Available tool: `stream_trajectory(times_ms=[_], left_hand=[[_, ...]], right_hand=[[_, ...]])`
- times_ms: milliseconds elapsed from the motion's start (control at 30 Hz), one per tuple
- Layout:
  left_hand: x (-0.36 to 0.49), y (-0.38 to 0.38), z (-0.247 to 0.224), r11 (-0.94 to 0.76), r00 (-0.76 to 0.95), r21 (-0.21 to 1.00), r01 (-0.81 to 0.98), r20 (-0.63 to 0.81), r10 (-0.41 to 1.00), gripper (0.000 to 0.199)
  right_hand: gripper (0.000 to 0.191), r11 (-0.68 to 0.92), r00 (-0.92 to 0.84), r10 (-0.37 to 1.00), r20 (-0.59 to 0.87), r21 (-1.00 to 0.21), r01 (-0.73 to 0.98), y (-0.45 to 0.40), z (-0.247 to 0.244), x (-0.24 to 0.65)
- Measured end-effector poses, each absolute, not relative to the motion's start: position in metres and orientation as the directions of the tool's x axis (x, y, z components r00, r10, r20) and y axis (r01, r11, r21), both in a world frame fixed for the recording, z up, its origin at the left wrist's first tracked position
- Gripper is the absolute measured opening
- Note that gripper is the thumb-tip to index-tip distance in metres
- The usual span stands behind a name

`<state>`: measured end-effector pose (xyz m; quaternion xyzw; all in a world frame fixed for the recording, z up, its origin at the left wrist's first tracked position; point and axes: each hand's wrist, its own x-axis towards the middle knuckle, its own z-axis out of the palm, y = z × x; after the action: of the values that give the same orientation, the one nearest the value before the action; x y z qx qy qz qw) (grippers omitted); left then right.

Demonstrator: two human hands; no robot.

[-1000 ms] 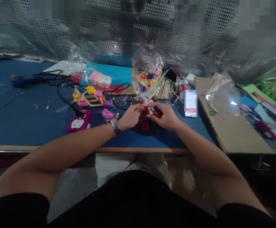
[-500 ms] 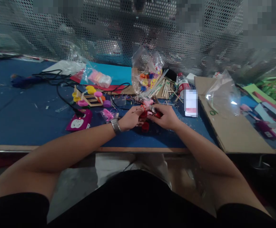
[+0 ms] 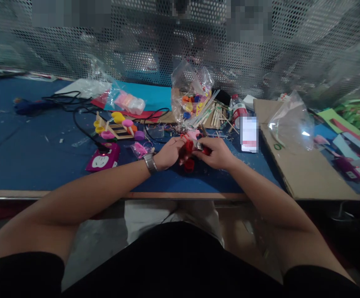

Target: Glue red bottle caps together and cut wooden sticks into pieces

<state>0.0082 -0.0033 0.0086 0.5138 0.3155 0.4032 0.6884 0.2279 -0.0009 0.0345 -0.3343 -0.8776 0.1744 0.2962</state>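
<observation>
My left hand (image 3: pixel 170 153), with a watch on its wrist, is closed round a small red piece (image 3: pixel 188 145) above the blue table. My right hand (image 3: pixel 214 153) grips a tool with a red handle (image 3: pixel 206 150) and a metal head, which points left at the red piece. Just below the hands a red cap (image 3: pixel 189 165) lies on the table. Beyond the fingers sits a pink piece (image 3: pixel 193 133). The ends of my left fingers are partly blurred.
On the left are a purple power socket (image 3: pixel 104 158) with a black cable and a wooden stick model (image 3: pixel 119 129) with coloured caps. Behind lie sticks (image 3: pixel 215 116) and a bag of caps. A phone (image 3: pixel 249 134), bottle (image 3: pixel 238 108) and cardboard (image 3: pixel 304 169) are on the right.
My left fingers have shifted slightly, and more of the red piece shows between the hands. The right hand with the tool has barely moved.
</observation>
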Motion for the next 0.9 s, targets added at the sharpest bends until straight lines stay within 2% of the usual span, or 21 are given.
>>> stream_trajectory(times_ms=[167, 267, 333, 467, 600, 700, 833, 900], left_hand=[[0.004, 0.004, 0.011, 0.007, 0.26, 0.972, -0.233, 0.056, 0.964, 0.021], [0.001, 0.01, 0.008, -0.132, 0.16, 0.987, -0.097, 0.146, 0.976, 0.026], [-0.001, 0.013, 0.004, -0.261, 0.137, 0.965, 0.021, 0.256, 0.957, 0.03], [-0.006, 0.017, -0.004, -0.497, 0.187, 0.842, 0.208, 0.464, 0.866, 0.031], [-0.008, 0.015, -0.004, -0.582, 0.238, 0.759, 0.292, 0.531, 0.813, 0.044], [-0.006, 0.011, 0.0, -0.632, 0.253, 0.738, 0.237, 0.581, 0.773, 0.057], [-0.002, 0.004, 0.003, -0.635, 0.353, 0.761, 0.13, 0.563, 0.747, 0.038], [-0.001, 0.003, 0.002, -0.6, 0.387, 0.792, 0.114, 0.521, 0.761, 0.039]], right_hand=[[0.028, 0.71, -0.544, 0.701, 0.461, -0.522, 0.473, -0.002, 0.037, 0.226], [0.027, 0.674, -0.485, 0.738, 0.469, -0.541, 0.503, -0.001, 0.035, 0.227], [0.027, 0.636, -0.45, 0.772, 0.449, -0.56, 0.531, 0.0, 0.035, 0.228], [0.025, 0.594, -0.411, 0.804, 0.429, -0.596, 0.54, -0.001, 0.034, 0.228], [0.025, 0.594, -0.409, 0.805, 0.43, -0.598, 0.539, -0.001, 0.034, 0.227], [0.027, 0.601, -0.418, 0.799, 0.432, -0.589, 0.54, 0.001, 0.033, 0.228], [0.02, 0.622, -0.454, 0.782, 0.427, -0.586, 0.52, 0.002, 0.033, 0.229], [0.019, 0.623, -0.452, 0.781, 0.431, -0.596, 0.507, 0.001, 0.034, 0.229]])
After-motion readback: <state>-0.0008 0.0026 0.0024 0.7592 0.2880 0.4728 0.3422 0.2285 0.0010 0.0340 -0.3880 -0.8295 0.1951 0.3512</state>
